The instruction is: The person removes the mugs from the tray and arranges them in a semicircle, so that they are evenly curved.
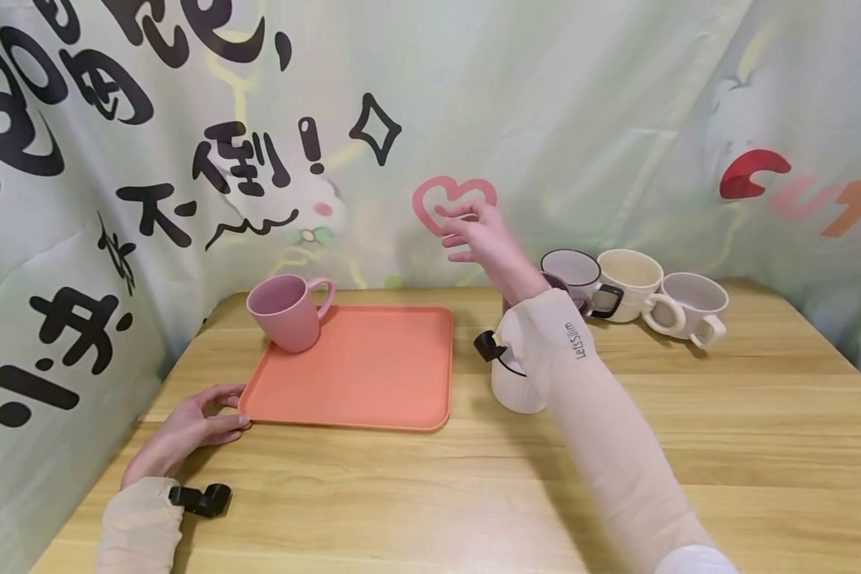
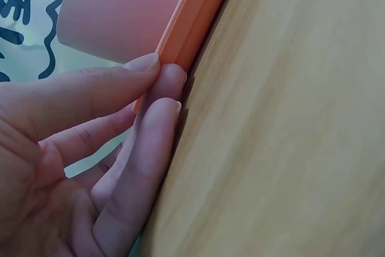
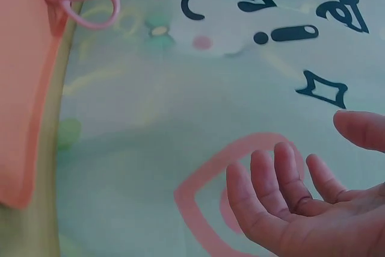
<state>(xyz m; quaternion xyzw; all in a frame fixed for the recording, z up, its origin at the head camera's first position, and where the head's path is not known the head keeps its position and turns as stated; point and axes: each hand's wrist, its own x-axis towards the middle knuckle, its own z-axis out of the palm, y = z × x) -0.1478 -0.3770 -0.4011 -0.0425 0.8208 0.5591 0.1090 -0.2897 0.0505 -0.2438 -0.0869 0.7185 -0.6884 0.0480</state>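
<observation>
My left hand pinches the near left corner of an orange tray; in the left wrist view the thumb lies on the rim and fingertips tuck beneath its edge. A pink mug stands upright at the tray's far left corner, handle to the right. My right hand is raised in the air beyond the tray, fingers loosely bent and holding nothing. Below the right forearm stands a white mug with a dark rim, partly hidden by the sleeve. A dark purple mug behind it is mostly covered by the wrist.
To the right at the back stand a white mug with a black rim, a cream mug and a pale mug, close together. A printed curtain hangs behind the wooden table and along its left side.
</observation>
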